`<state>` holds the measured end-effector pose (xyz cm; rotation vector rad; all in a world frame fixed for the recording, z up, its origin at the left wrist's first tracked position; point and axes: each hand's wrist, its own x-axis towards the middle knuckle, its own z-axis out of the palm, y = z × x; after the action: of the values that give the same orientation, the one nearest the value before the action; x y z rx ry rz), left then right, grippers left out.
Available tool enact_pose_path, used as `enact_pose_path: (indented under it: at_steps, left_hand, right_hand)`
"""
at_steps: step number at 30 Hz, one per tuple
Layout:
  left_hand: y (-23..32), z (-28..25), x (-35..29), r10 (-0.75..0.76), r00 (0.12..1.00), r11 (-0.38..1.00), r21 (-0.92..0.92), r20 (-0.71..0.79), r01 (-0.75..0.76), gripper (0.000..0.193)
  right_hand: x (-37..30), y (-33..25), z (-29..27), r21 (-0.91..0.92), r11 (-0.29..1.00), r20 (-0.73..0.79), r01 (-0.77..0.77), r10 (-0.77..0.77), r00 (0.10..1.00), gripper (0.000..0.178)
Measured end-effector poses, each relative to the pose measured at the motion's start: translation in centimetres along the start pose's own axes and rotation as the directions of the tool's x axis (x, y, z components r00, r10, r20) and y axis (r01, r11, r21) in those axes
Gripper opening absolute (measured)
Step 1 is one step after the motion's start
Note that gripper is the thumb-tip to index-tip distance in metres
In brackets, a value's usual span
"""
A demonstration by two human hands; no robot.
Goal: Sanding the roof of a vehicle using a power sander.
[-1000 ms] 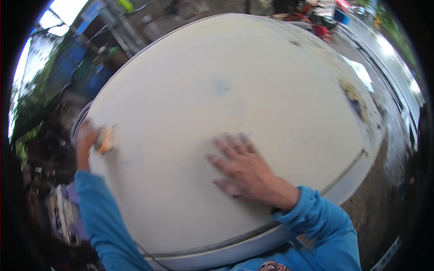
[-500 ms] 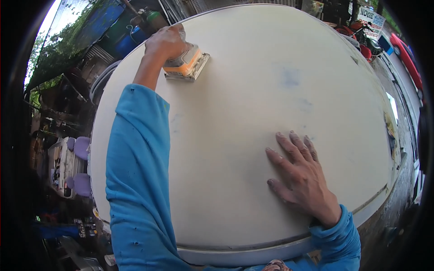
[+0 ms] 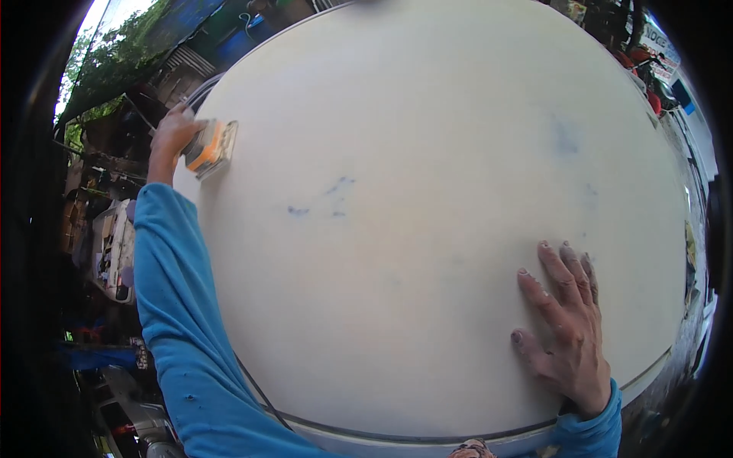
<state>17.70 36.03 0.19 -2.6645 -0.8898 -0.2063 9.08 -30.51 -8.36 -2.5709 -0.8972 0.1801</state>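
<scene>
My left hand [image 3: 174, 136], arm stretched out, is closed around a hand-held sander [image 3: 210, 149] with an orange band and a pale, dusty base. The sander stands tilted at the far left edge of a broad, curved off-white panel [image 3: 427, 153] that looks like a vehicle roof. My right hand [image 3: 565, 328] rests palm down on the near right part of this panel, fingers spread, with whitish dust on the fingertips. Small blue patches [image 3: 298, 211] show through the surface left of the middle, and a fainter blue smudge [image 3: 565, 136] lies at the far right.
A dark trim strip [image 3: 427, 438] runs along the panel's near edge. Beyond its left side are a cluttered white tray-like object [image 3: 114, 252] and a blue sheet [image 3: 99, 356]. Red items [image 3: 653, 103] and a sign [image 3: 661, 46] stand past the far right.
My left hand and the sander have moved left and nearer, to the panel's edge. Blue patches formerly behind my left arm now show. My right hand stays spread on the panel; the view has shifted.
</scene>
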Motion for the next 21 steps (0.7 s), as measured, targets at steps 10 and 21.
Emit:
enact_pose_path:
  at_steps: [10,21]
  left_hand:
    - [-13.6,2.1,-8.0,-0.268,0.963,0.963,0.013,0.005,0.268,0.062]
    - [2.4,-1.1,-0.6,-0.05,0.998,0.998,-0.036,0.044,0.052,0.087]
  right_hand:
    - [0.2,-0.2,0.8,-0.056,0.998,-0.012,-0.036,0.035,0.999,0.068]
    - [0.5,-0.7,0.7,-0.055,0.998,-0.028,0.006,-0.008,1.0,0.067]
